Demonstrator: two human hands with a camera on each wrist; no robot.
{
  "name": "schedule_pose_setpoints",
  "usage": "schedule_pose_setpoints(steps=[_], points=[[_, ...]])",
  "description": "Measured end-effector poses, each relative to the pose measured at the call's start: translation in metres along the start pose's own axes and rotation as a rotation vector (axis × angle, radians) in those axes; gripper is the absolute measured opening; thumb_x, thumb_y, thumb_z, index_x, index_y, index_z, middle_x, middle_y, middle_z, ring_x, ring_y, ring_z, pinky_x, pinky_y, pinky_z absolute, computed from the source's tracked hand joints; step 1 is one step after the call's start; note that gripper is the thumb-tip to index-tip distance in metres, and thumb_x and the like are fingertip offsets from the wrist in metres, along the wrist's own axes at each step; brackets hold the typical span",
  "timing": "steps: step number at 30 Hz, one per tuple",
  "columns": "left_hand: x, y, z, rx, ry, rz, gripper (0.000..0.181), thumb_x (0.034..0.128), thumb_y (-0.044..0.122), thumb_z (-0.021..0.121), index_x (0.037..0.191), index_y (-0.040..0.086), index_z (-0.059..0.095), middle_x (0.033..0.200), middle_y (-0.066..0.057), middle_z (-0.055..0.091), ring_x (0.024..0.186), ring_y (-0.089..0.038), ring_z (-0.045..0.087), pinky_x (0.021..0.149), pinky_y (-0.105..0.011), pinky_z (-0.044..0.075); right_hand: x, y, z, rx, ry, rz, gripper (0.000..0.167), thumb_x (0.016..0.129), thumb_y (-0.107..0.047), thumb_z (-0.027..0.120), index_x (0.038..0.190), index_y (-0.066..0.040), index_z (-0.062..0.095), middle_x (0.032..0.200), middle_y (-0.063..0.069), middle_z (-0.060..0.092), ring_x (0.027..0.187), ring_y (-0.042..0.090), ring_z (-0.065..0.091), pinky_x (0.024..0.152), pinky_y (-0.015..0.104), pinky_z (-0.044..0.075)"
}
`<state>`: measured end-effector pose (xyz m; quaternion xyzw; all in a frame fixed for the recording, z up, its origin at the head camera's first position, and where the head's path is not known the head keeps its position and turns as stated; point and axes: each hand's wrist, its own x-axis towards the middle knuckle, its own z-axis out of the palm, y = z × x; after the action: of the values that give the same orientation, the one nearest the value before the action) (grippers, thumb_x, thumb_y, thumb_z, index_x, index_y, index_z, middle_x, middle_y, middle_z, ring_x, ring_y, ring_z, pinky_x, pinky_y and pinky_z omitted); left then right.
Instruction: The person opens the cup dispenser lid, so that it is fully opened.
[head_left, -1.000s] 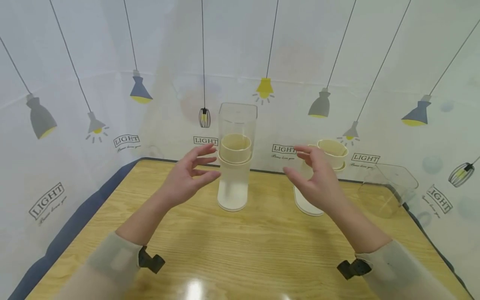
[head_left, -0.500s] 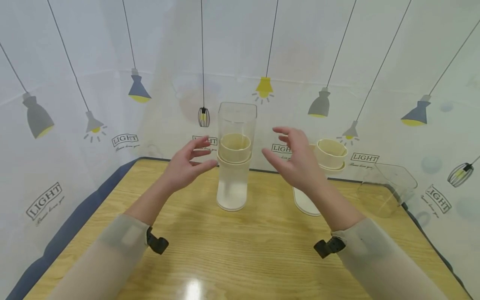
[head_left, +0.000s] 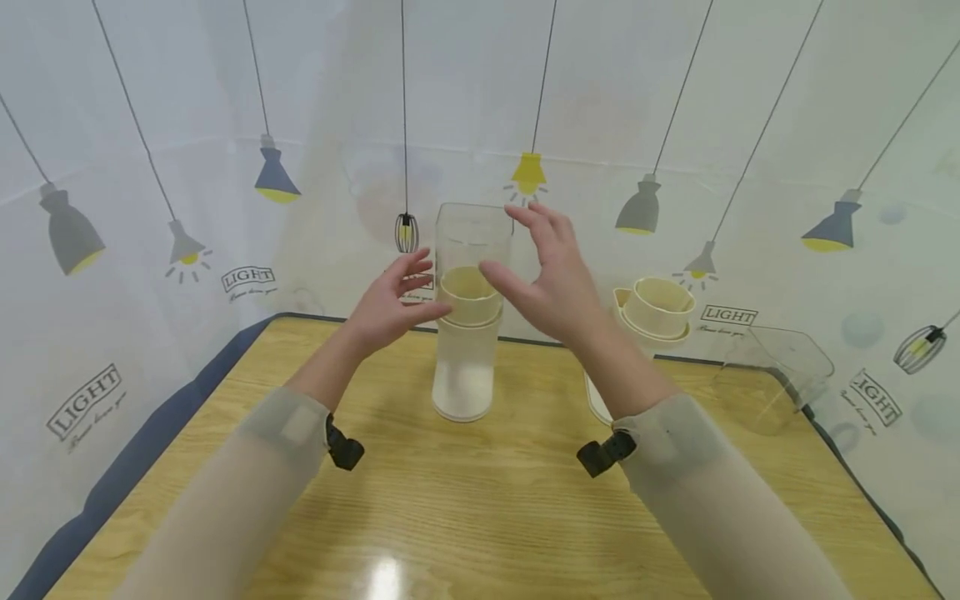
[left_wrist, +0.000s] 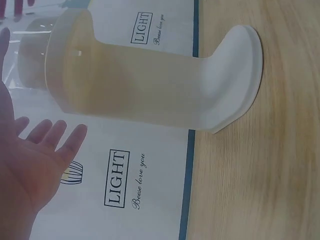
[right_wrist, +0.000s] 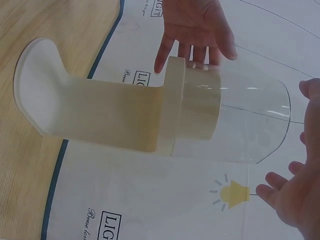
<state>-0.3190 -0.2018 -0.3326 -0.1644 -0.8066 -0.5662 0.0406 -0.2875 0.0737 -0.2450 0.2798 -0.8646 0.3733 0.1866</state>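
Note:
A cream stand (head_left: 465, 375) with a flat rounded foot stands upright on the table. Its collar (head_left: 471, 312) carries a clear plastic container (head_left: 474, 229), open side not discernible. My left hand (head_left: 393, 308), fingers spread, is beside the collar and the container's lower left. On the other side, my right hand (head_left: 551, 279) is raised near the container's upper right, thumb and fingers apart. Neither hand grips anything; whether a fingertip touches the container is unclear. The right wrist view shows the container (right_wrist: 255, 120) between both hands.
A second cream stand (head_left: 658, 310), partly behind my right forearm, stands to the right. Farther right a loose clear container (head_left: 772, 379) lies tilted at the back of the wooden table (head_left: 480, 500). A printed curtain (head_left: 337, 108) hangs right behind.
My right hand has moved left and up from in front of the second stand to the clear container. My left hand has shifted slightly up and right. Both stands stay put.

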Motion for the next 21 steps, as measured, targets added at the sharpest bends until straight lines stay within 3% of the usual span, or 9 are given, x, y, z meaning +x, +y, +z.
schedule_pose_setpoints(steps=[8, 15, 21], points=[[0.013, -0.003, 0.007, -0.032, -0.042, -0.001, 0.105, 0.0953, 0.037, 0.085, 0.176, 0.030, 0.019, 0.181, -0.007, 0.029, 0.166, -0.031, 0.033, 0.132, -0.060, 0.035, 0.017, -0.008, 0.013, -0.074, -0.048, -0.065, 0.070, 0.102, -0.048, 0.074, 0.165, -0.030, 0.049, 0.183, 0.006, 0.022, 0.169, 0.038, 0.023, 0.128, 0.072, 0.033], [0.020, -0.001, 0.012, -0.090, -0.067, 0.037, 0.105, 0.0941, 0.033, 0.085, 0.176, 0.028, 0.020, 0.180, -0.010, 0.030, 0.166, -0.034, 0.034, 0.131, -0.060, 0.036, 0.015, -0.005, 0.025, -0.129, -0.089, -0.095, 0.062, 0.103, -0.043, 0.074, 0.160, -0.026, 0.057, 0.179, 0.006, 0.035, 0.163, 0.044, 0.034, 0.129, 0.068, 0.035], [0.023, -0.001, 0.016, -0.052, -0.069, 0.016, 0.108, 0.0932, 0.042, 0.088, 0.176, 0.026, 0.021, 0.179, -0.008, 0.036, 0.166, -0.033, 0.034, 0.132, -0.060, 0.035, 0.010, -0.001, 0.037, -0.105, -0.042, -0.083, 0.058, 0.105, -0.037, 0.072, 0.160, -0.026, 0.056, 0.176, 0.005, 0.040, 0.159, 0.043, 0.042, 0.122, 0.068, 0.044]])
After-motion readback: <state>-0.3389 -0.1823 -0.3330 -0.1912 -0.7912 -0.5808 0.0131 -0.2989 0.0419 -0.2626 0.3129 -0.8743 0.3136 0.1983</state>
